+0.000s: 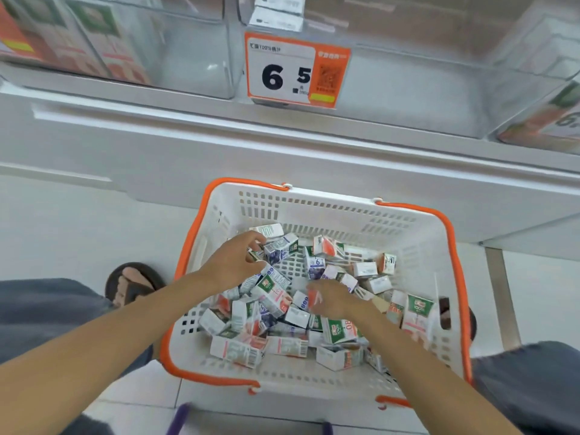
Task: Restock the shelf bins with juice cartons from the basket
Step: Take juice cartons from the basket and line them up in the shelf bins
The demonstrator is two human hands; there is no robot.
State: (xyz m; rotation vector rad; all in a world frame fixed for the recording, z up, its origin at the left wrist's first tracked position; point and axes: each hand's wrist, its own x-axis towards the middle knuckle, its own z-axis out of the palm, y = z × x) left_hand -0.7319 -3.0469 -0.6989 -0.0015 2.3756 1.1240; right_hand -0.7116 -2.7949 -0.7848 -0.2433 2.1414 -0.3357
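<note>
Barely started, it was judged: juice cartons (273, 296) were heaped in the basket (329, 208) at 6 o'clock, the clear bin (392, 98) at 1 o'clock nearly bare. A carton (255, 255) was pinched by the left hand (235, 262); the grip of the right hand (332, 301) was blurred, untellable.

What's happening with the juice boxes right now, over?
Left hand, right hand in basket among cartons; grips unclear. Shelf bin above, nothing in the way.
</note>
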